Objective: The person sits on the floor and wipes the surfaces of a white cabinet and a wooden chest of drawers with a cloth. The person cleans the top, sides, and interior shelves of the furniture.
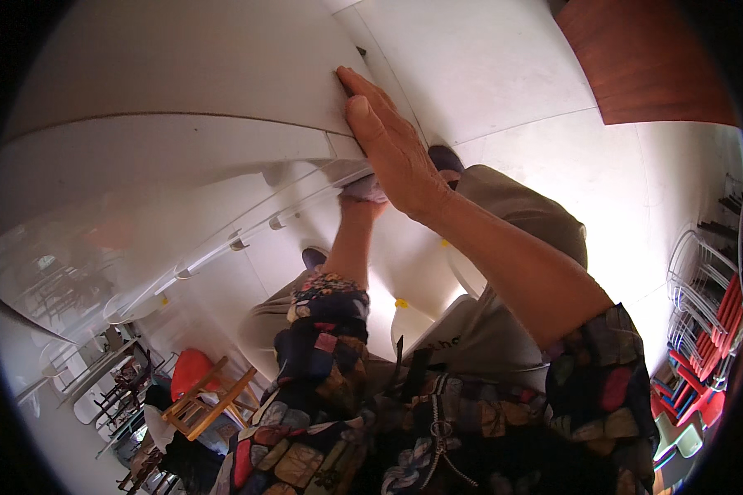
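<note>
My right hand (402, 148) is in the upper middle, palm turned towards a large white panel (192, 74), fingers extended and close together. Its fingertips are at or very near the panel's surface; contact cannot be told for sure. Below and partly behind it, my left hand (364, 189) is at the lower edge of the white surface, looking pale and pinkish. Its fingers are mostly hidden, and whether it holds a thin cloth cannot be told. A glossy strip with several small curved fittings (238, 240) runs from my left hand towards the lower left.
A dark reddish wooden panel (656, 68) stands at the upper right. Stacked red chairs with metal frames (712, 328) line the right side. At the lower left are a wooden stool (213, 402) and a red chair (192, 371). My legs and a white seat are beneath me.
</note>
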Demonstrator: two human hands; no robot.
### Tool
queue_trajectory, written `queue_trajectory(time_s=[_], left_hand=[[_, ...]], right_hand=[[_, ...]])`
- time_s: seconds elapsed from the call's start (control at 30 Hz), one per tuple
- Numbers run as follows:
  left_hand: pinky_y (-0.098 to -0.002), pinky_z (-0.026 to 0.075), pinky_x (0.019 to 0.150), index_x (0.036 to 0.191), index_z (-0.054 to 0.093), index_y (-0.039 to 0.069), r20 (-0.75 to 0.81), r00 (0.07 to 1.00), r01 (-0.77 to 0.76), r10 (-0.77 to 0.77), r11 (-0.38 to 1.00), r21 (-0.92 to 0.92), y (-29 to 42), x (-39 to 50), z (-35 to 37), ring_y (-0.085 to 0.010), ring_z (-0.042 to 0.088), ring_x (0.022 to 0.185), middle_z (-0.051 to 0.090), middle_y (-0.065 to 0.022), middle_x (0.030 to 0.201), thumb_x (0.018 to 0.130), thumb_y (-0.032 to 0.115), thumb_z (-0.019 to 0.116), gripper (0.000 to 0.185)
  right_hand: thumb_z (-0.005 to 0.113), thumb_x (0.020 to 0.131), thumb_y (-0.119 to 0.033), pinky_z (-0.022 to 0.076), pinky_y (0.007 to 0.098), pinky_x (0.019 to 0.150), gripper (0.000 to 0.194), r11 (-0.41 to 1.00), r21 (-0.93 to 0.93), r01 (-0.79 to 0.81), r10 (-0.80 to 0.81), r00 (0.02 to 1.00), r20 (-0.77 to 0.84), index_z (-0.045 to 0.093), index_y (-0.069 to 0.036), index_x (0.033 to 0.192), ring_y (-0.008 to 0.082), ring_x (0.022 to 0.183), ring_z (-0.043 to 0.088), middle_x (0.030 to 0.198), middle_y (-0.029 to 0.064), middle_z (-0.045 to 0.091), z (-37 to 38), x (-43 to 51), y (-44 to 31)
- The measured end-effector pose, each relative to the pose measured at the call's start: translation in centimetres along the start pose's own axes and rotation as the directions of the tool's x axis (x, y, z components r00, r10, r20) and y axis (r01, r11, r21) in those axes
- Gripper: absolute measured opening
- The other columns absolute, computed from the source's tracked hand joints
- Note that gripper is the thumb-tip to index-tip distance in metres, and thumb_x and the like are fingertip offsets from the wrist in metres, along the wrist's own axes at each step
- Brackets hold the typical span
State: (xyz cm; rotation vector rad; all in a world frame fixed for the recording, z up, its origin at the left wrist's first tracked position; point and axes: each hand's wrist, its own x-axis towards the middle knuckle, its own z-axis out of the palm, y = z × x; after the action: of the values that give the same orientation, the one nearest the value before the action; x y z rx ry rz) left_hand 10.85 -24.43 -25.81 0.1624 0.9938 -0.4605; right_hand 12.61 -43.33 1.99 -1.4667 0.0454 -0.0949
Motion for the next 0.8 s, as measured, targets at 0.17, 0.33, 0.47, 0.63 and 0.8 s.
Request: queue_trajectory(time_s=[0.17, 0.33, 0.47, 0.63, 0.8], left_hand=[[-0.0409, 0.039, 0.065, 0.119, 0.068, 0.022, -0.057, 0.957, -0.274, 0.283, 0.952, 0.137, 12.1, -4.1, -5.8, -0.0233, 0.057, 0.075, 0.071, -0.0014, 0.11, 0.089, 0.051, 0.049, 0.047], [-0.0387, 0.034, 0.061, 0.111, 0.068, 0.02, 0.19, 0.976, -0.128, 0.107, 0.986, 0.103, 13.6, -3.3, -7.4, -0.0216, 0.049, 0.066, 0.064, -0.0028, 0.095, 0.084, 0.049, 0.051, 0.044], [-0.0584, 0.049, 0.094, 0.13, 0.068, 0.02, -0.1, 0.973, -0.207, 0.206, 0.978, -0.001, 5.9, 1.6, -5.3, -0.0281, 0.059, 0.12, 0.067, -0.0041, 0.125, 0.101, 0.047, 0.041, 0.048], [-0.0522, 0.046, 0.103, 0.142, 0.057, 0.017, 0.173, 0.983, 0.039, -0.065, 0.988, 0.15, -6.1, 4.3, -0.9, -0.0259, 0.057, 0.115, 0.062, -0.0059, 0.124, 0.107, 0.048, 0.045, 0.048], [-0.0502, 0.05, 0.094, 0.135, 0.059, 0.017, 0.057, 0.994, 0.088, -0.092, 0.995, 0.055, -9.0, 3.2, 2.1, -0.0261, 0.06, 0.102, 0.064, -0.0064, 0.114, 0.105, 0.044, 0.048, 0.042]], right_hand=[[0.04, 0.109, -0.055, 0.0269, 0.045, 0.125, 0.075, 1.0, -0.027, 0.008, -0.006, 0.999, 0.052, 0.039, 0.003, 0.156, 0.042, 0.151, 0.036, 0.161, 0.0277, 0.039, -0.4, -0.5, 0.1], [0.034, 0.107, -0.066, 0.0227, 0.0473, 0.127, 0.084, 0.988, -0.088, 0.123, -0.12, 0.992, 0.04, 0.036, 0.001, 0.158, 0.0418, 0.154, 0.03, 0.164, 0.028, 0.034, 0.3, -0.2, 0.1], [0.025, 0.105, -0.072, 0.02, 0.0487, 0.128, 0.091, 0.998, -0.014, -0.066, 0.066, 0.998, 0.017, 0.035, -0.001, 0.16, 0.0418, 0.156, 0.026, 0.166, 0.028, 0.03, 0.6, -0.4, -0.3], [0.026, 0.105, -0.072, 0.0214, 0.0489, 0.127, 0.09, 0.999, -0.022, -0.027, 0.029, 0.998, 0.057, 0.036, -0.001, 0.159, 0.0416, 0.154, 0.031, 0.163, 0.0279, 0.037, -0.4, 0.4, -0.3], [0.026, 0.099, -0.082, 0.0318, 0.045, 0.12, 0.1, 0.973, 0.143, -0.183, 0.175, 0.982, 0.064, 0.055, 0.002, 0.147, 0.0379, 0.14, 0.05, 0.146, 0.0247, 0.058, -1.9, 1.8, 0.1]])
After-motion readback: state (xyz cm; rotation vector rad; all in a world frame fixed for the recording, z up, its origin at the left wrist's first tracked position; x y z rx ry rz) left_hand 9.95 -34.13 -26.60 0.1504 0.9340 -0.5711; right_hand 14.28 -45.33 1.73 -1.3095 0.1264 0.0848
